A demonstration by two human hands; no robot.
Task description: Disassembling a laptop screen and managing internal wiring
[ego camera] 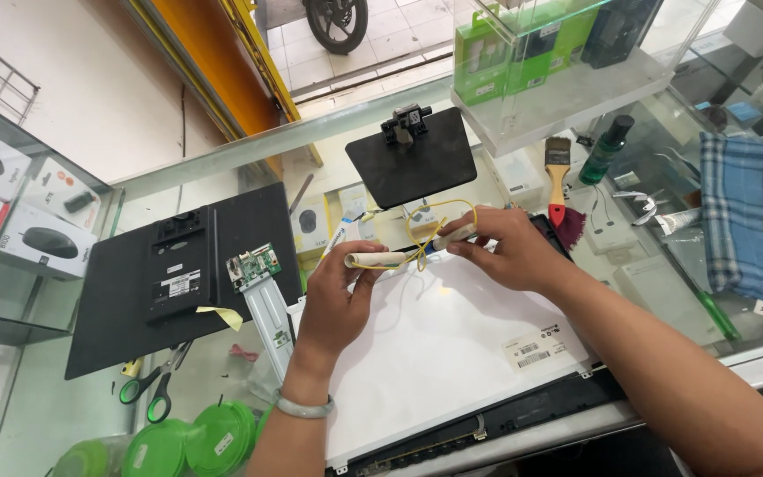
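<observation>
Hands [426, 265] grip tube [380, 259]; wire [439, 221] end hidden.

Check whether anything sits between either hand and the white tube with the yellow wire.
Nothing visible does. The left hand already grips the white tube at its end, and the right hand pinches the yellow wire beside it, above the white panel.

Two hands [337, 296] [509, 247], one white tube [377, 259], one yellow wire [439, 221], one pair of scissors [159, 384], one paintbrush [558, 181], one green bottle [607, 148], three boxed computer mice [46, 238].
</observation>
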